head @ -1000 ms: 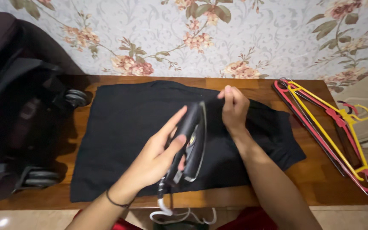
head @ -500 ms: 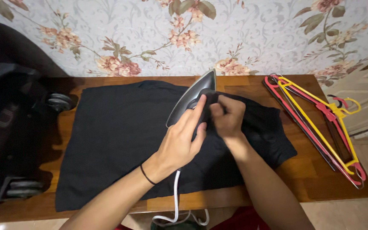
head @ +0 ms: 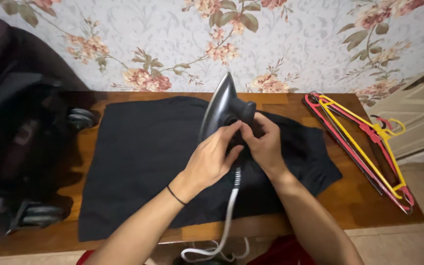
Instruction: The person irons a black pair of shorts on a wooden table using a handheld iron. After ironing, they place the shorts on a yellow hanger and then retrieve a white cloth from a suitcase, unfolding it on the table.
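Note:
A black clothes iron (head: 223, 108) stands upright on its heel on a black garment (head: 143, 157) spread over a wooden table (head: 354, 196). My left hand (head: 211, 159) grips the iron from the left side. My right hand (head: 263, 145) holds it from the right, fingers at the handle and dial area. The iron's white cord (head: 227, 221) runs down from under my hands and loops off the table's front edge.
Red and yellow plastic hangers (head: 369, 142) lie stacked at the table's right end. A dark wheeled suitcase (head: 20, 142) lies against the table's left side. Floral wallpaper (head: 290, 44) backs the table. Tiled floor (head: 408, 245) shows at lower right.
The iron went from tilted in my left hand above the garment to standing upright. My right hand moved from the garment onto the iron.

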